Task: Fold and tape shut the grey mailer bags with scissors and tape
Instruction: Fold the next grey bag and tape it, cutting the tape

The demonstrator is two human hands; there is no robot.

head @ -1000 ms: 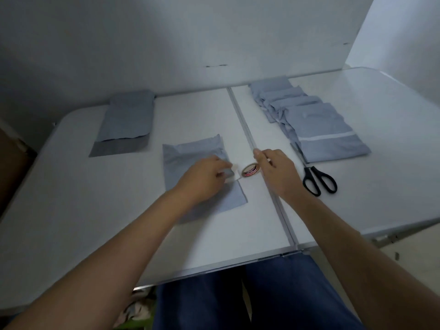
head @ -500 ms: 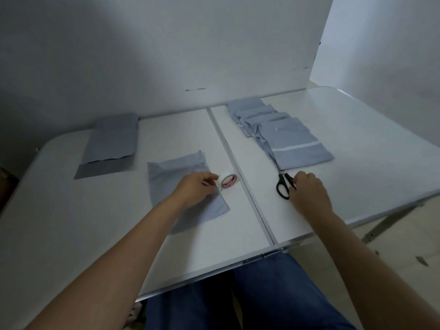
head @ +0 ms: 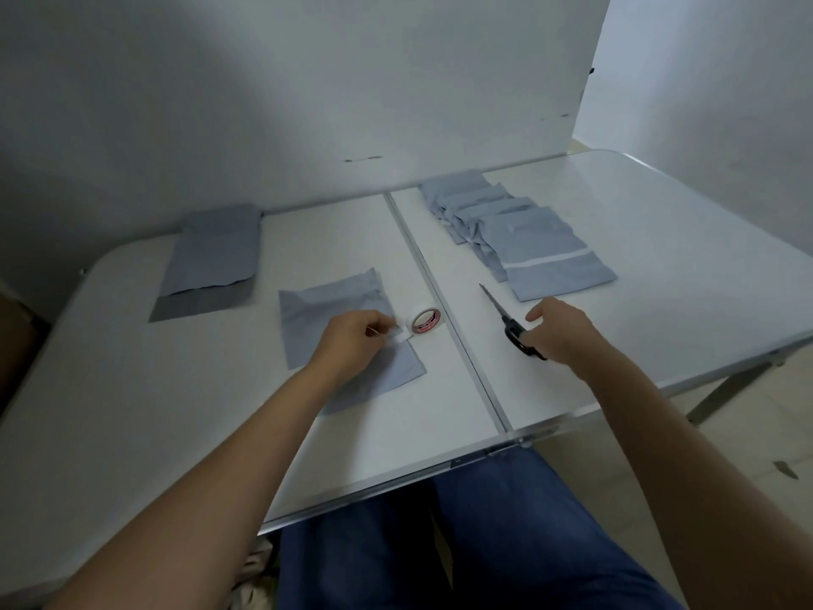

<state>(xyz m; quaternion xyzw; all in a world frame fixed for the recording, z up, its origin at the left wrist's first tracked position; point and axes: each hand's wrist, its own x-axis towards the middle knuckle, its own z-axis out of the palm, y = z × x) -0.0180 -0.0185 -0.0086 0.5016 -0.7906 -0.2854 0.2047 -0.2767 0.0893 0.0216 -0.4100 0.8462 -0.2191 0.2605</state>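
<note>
A folded grey mailer bag [head: 325, 308] lies on the white table [head: 704, 239] left of the centre seam. My left hand [head: 352, 341] rests on it and pinches the free end of the white tape against the bag's right edge. The tape roll [head: 426, 320] sits just right of that hand, its strip pulled out to my fingers. My right hand [head: 558, 330] grips the black handles of the scissors [head: 510, 324], whose blades point away from me, closed.
A row of several folded grey bags [head: 519, 239] lies at the back right, overlapping. A stack of flat unfolded bags [head: 211, 261] lies at the back left. The table's near edge runs above my blue-trousered lap. A wall stands close behind.
My right hand left the tape roll, moved right to the scissors and now grips their handles and has turned them. The left hand keeps the tape end on the bag.
</note>
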